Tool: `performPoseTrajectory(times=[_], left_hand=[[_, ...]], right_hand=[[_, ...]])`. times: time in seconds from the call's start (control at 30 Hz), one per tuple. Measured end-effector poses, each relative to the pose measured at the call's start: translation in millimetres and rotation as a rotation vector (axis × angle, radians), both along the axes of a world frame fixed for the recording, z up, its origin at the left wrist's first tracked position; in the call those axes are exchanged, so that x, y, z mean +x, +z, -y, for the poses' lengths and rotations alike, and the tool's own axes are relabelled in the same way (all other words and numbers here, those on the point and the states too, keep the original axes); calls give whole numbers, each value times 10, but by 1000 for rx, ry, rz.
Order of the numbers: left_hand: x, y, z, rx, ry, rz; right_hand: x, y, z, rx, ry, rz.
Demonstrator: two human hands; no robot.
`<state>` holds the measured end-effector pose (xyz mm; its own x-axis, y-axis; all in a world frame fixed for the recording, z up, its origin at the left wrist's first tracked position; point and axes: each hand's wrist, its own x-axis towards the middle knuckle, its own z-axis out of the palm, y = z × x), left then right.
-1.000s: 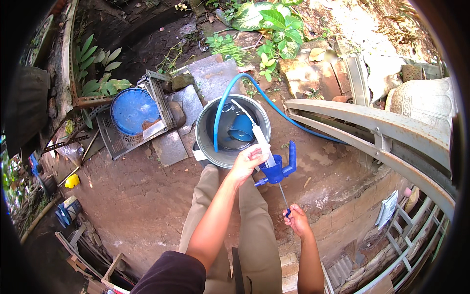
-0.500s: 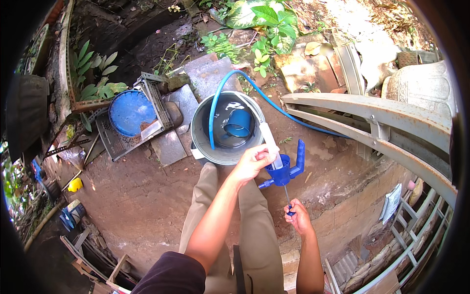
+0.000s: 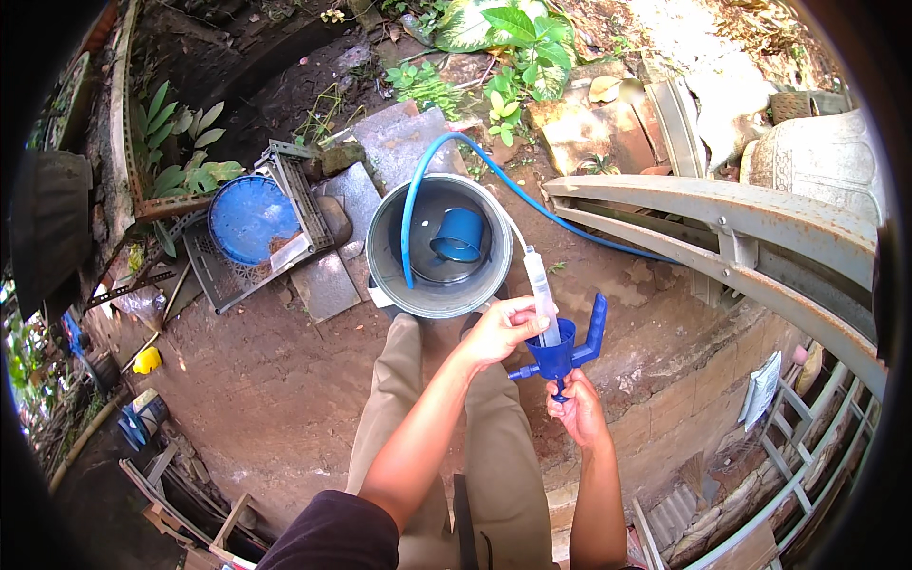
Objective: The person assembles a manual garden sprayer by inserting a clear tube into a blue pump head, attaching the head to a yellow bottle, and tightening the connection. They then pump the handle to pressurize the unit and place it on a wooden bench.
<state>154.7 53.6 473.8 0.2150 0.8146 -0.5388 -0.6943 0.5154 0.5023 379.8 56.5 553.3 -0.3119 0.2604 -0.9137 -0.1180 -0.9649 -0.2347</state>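
Pinching translucent tube point(image 3: 542, 285) between fingertips: left hand point(image 3: 503, 332); fingers curled round blue knob point(image 3: 560, 391): right hand point(image 3: 582, 412).

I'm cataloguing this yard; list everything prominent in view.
bucket: 1, grey, centre
cup: 1, blue, in bucket
hose: 1, blue, over bucket rim
tube: 1, translucent, right of bucket
handled fitting: 1, blue, at tube's lower end
crate: 1, grey, left
disc: 1, blue, at crate
metal frame: 1, grey, right
pot: 1, whitish, upper right
plants: several, green, top
slabs: several, grey, near bucket
legs: 2, khaki, lower centre
left hand: 1, bare, on tube
right hand: 1, bare, below fitting
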Motion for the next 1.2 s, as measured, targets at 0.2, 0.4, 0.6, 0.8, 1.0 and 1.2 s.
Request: performPoseTrajectory(times=[0.2, 0.4, 0.6, 0.8, 1.0, 1.2], left_hand=[[26, -9, 37, 1, -4, 16], [-38, -141, 90, -94, 75, -64], [-19, -244, 129, -148, 215, -36], [-86, -129, 123, -90, 184, -59], [-241, -149, 130, -78, 149, -38], [-459, -850, 35, -210, 641, -75]], right_hand=[[-95, -7, -46, 15, -24, 0], [-155, 5, 64, 21, -129, -8], [244, -175, 422, -34, -214, -28], [574, -353, 678, -7, -194, 105], [560, -491, 764, 87, 19, 320], [508, -376, 842, 88, 334, 218]])
